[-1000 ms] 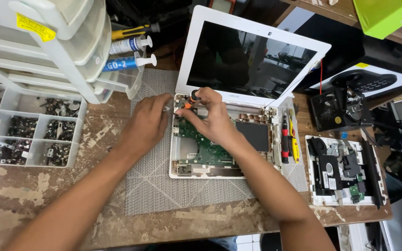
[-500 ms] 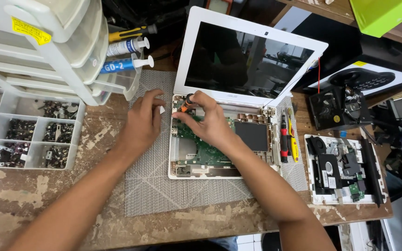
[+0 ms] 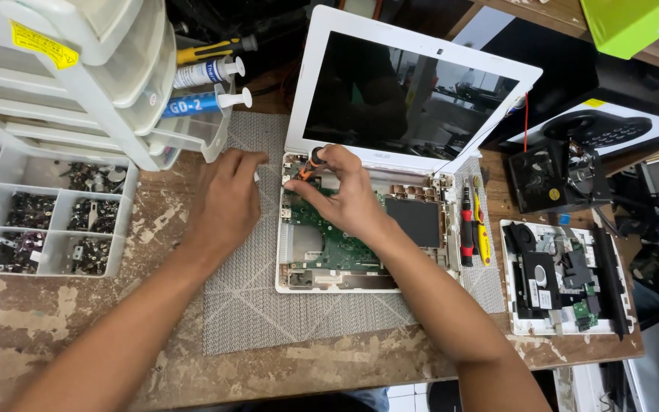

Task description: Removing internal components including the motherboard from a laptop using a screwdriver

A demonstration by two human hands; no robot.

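Right hand (image 3: 345, 200) is over the far left corner of the opened white laptop (image 3: 360, 229), fingers pinched around a small screwdriver with an orange-and-black handle (image 3: 310, 162). The tip is hidden under the fingers, so I cannot tell which screw it sits in, but the tool stands close to upright, which suits pressing straight down near the hinge. The left hand (image 3: 226, 202) lies flat on the grey work mat (image 3: 253, 305) just beside the laptop's left edge, fingers loosely curled and holding nothing that shows; from its place against the chassis, I judge that it steadies the base so it won't slide.

The laptop sits square on the mat with its keyboard cover off, green circuit board (image 3: 329, 248) exposed, and the screen (image 3: 413, 95) tilted back out of the way, giving clear reach into the base. The mat likely keeps the shell from skating on the worn wooden worktop (image 3: 55, 320).

Spare drivers, one red-handled (image 3: 467, 233) and one yellow (image 3: 483, 229), lie in a row just right of the laptop, handy for the working hand. To the left, a clear compartment tray of small metal parts (image 3: 40, 214) sits within reach of the free hand, beneath a white drawer unit (image 3: 78, 69) with syringes of paste (image 3: 204, 99) in an open drawer. Farther right rests another dismantled device in a white shell (image 3: 558, 278).
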